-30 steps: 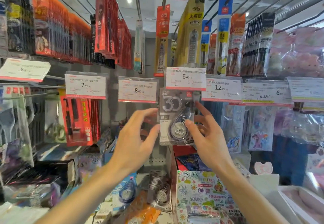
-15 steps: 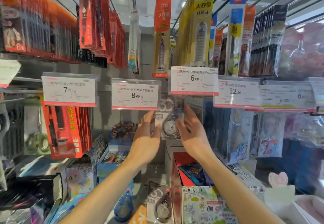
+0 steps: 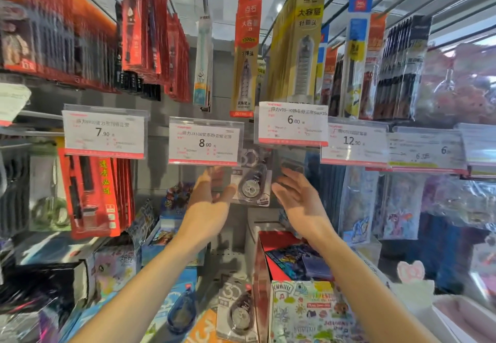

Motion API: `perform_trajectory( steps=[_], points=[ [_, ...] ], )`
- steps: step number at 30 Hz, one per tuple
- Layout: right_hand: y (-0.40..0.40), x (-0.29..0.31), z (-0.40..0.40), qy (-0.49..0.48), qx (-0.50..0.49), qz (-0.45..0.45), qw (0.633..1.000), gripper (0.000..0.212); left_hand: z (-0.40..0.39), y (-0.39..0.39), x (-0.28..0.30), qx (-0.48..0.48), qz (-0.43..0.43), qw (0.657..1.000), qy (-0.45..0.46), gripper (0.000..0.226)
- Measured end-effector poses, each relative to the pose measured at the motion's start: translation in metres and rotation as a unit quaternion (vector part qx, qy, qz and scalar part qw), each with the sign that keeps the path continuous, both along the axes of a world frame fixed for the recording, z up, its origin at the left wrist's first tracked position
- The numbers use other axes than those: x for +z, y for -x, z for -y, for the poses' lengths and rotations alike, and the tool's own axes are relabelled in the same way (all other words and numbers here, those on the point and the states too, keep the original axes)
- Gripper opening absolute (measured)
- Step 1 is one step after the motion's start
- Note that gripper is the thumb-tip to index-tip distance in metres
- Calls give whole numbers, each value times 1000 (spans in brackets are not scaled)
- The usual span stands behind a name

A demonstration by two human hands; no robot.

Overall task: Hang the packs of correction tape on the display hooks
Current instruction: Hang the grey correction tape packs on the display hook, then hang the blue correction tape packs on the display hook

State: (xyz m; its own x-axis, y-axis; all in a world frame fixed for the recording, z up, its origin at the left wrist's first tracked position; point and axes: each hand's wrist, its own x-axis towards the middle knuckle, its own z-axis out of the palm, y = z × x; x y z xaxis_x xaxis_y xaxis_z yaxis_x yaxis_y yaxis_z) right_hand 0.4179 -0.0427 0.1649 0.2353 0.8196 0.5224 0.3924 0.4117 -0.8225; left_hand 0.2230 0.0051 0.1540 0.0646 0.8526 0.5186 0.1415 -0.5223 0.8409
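Note:
A grey pack of correction tape (image 3: 253,179) hangs tilted below the 6.00 price tag (image 3: 292,124), its top hidden behind the tag. The hook itself is out of sight. My left hand (image 3: 212,200) is just left of the pack with relaxed fingers, its thumb close to the pack's edge. My right hand (image 3: 298,200) is just right of the pack, fingers spread, holding nothing. Low in the view lie another grey pack (image 3: 236,307) and a blue pack (image 3: 182,310).
Price tags marked 8.00 (image 3: 205,141) and 7.90 (image 3: 103,132) hang to the left, 12.90 (image 3: 353,141) to the right. Red packs (image 3: 91,195) hang at left, clear-bagged goods (image 3: 397,208) at right. A red-edged box (image 3: 271,257) and a printed box (image 3: 311,313) stand below.
Both hands pushed the pack up and back under the 6.00 tag, then let go of it. They now sit apart on either side, and the camera has come closer.

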Motion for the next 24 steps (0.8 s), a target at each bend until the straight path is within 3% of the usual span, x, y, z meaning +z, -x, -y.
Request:
perform_trajectory(
  steps=[4,9,24],
  points=[
    [-11,2,42,-24,-15,-54,998,28,34,14,4,-21,41,997,-57,32],
    [-11,-5,96,-40,3,-116,992,16,87,29,-4,-39,104,992,-65,18],
    [52,-78,181,39,106,-150,982,13,173,116,-82,-47,135,989,20,17]
  ],
)
